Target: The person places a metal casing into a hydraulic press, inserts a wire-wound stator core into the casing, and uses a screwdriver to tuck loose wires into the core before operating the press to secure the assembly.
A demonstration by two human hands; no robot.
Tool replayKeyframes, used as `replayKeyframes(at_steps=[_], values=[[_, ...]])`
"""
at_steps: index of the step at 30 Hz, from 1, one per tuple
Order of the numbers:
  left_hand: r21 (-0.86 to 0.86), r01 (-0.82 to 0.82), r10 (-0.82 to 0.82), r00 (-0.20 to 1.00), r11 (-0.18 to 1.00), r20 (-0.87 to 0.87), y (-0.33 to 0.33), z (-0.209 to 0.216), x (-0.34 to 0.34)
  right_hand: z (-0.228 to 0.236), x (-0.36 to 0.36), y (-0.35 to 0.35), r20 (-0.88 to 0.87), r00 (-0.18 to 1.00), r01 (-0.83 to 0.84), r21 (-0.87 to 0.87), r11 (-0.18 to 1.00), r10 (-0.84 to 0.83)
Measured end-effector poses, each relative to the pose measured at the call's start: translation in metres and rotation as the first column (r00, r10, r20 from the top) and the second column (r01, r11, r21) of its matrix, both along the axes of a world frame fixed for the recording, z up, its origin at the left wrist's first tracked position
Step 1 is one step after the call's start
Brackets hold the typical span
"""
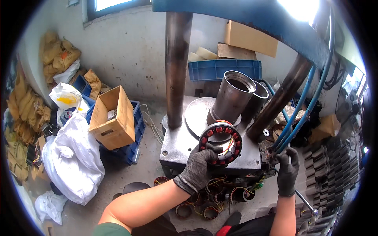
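My left hand, in a dark grey work glove, grips a ring-shaped motor stator by its lower left rim. The stator has red windings inside a dark ring, with red, yellow and white wires across its opening. It is held up in front of a steel cylinder that stands on the round plate of a press bed. My right hand, gloved alike, is raised at the bed's right side near blue hoses. Its fingers are loosely bent and apart, with nothing visible in them. A metal lever passes behind it.
Several wired stators lie on the floor below the bed. Press columns rise at both sides. A second cylinder stands behind the first. To the left are a cardboard box on blue crates and white sacks. Stacked dark parts fill the right.
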State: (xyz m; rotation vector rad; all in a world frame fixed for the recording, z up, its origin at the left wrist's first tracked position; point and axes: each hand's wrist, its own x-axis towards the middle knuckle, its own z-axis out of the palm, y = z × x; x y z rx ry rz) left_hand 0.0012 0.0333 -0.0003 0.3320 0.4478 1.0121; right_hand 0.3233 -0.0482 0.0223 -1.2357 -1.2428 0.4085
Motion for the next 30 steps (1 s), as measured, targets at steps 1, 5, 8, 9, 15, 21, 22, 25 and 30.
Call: replayKeyframes(at_steps=[1,5,8,9,15,21,22,25,30], values=[[-0.009,0.015,-0.015,1.000,1.000,-0.021,0.000,-0.002,0.001,0.008,-0.016,-0.010,-0.111,0.990,-0.091,0.020,0.996,0.093],[-0.018,0.026,-0.027,0.999,0.999,-0.031,-0.007,-0.004,0.013,0.030,-0.062,-0.045,-0.186,0.916,-0.354,0.038,0.935,0.354],[-0.004,0.009,-0.009,1.000,1.000,0.019,-0.009,-0.016,0.018,0.030,-0.090,-0.061,-0.128,0.919,-0.380,-0.039,0.924,0.372],[-0.001,0.013,-0.013,1.000,1.000,-0.004,-0.011,-0.014,0.017,0.035,-0.100,-0.060,-0.129,0.919,-0.382,-0.065,0.922,0.372],[0.006,0.149,-0.149,0.988,0.989,-0.051,-0.019,0.009,0.026,0.029,-0.095,-0.055,-0.049,0.885,-0.462,-0.204,0.863,0.462],[0.049,0.096,-0.087,0.983,0.994,-0.160,-0.022,-0.001,0.032,0.017,-0.097,-0.053,-0.172,0.890,-0.453,-0.228,0.862,0.422],[0.048,0.084,-0.076,0.987,0.995,-0.139,-0.022,-0.004,0.032,0.016,-0.098,-0.052,-0.187,0.888,-0.454,-0.220,0.864,0.419],[0.042,0.071,-0.066,0.993,0.997,-0.102,-0.023,-0.002,0.032,0.017,-0.106,-0.048,-0.230,0.886,-0.446,-0.191,0.874,0.402],[0.133,0.023,0.003,0.982,0.991,-0.191,-0.030,0.015,0.033,-0.003,-0.095,-0.050,-0.227,0.902,-0.409,-0.179,0.895,0.367]])
